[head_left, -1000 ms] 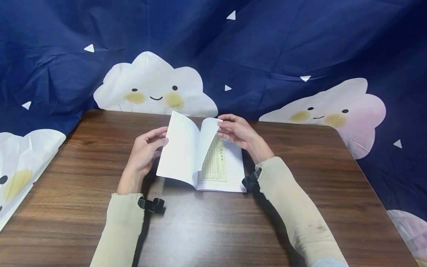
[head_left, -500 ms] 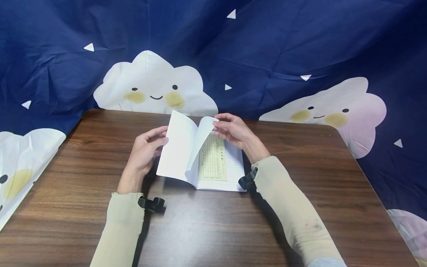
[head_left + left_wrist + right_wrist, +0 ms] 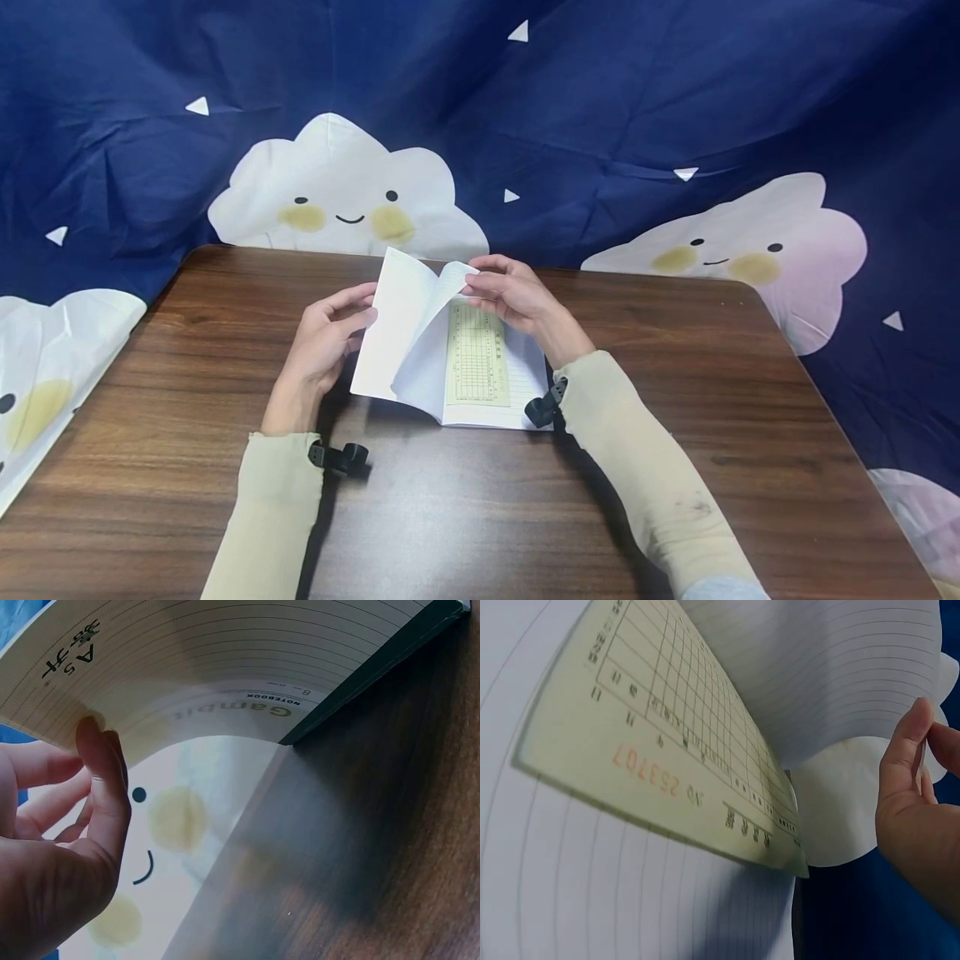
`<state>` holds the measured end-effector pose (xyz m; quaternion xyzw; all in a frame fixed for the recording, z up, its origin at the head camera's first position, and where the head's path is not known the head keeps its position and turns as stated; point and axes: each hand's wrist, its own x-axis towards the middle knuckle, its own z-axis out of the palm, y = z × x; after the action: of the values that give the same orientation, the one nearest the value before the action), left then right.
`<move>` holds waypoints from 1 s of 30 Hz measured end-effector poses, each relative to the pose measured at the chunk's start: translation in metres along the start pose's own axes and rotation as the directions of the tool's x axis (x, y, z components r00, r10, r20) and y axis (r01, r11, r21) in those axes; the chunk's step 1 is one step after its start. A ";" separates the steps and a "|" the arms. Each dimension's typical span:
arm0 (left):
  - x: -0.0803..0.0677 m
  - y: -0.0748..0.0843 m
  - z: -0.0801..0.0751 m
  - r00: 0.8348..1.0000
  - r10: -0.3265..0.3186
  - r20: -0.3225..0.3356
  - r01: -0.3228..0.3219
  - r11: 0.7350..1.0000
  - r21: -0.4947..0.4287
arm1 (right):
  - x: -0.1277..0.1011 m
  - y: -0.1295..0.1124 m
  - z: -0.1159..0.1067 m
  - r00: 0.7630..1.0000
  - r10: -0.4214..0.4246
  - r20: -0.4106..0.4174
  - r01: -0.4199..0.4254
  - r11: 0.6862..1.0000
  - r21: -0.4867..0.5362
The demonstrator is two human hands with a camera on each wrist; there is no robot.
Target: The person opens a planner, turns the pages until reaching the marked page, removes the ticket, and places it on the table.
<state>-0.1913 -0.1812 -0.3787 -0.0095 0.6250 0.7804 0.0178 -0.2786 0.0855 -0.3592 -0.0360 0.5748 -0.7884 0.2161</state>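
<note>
An open notebook (image 3: 528,396) with lined white pages lies on the table, its cover and left pages raised. My left hand (image 3: 318,342) pinches the outer edge of that raised part between thumb and fingers; the left wrist view shows the printed cover (image 3: 225,709) there. My right hand (image 3: 521,296) pinches the top corner of a single curling page (image 3: 427,333), which bends toward the left. Against the right-hand page rests a pale yellow receipt slip (image 3: 477,358) with a printed grid. In the right wrist view the slip (image 3: 652,761) bears a red number.
The brown wooden table (image 3: 450,517) stretches out on both sides of the notebook. Behind it hangs a dark blue cloth (image 3: 570,108) with smiling clouds. Black wrist cameras sit at both cuffs.
My right hand has moved left with the pinched page, which has curled further over toward the left pages. More of the yellow slip shows. My left hand has stayed in place.
</note>
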 end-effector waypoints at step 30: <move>-0.001 0.001 -0.002 1.000 -0.001 -0.007 0.001 1.000 0.005 | 0.015 0.010 0.038 1.000 -0.001 0.001 0.001 0.996 0.087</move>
<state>-0.1908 -0.1834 -0.3778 -0.0126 0.6268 0.7789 0.0161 -0.2773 0.0434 -0.3584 -0.0272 0.5397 -0.8129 0.2172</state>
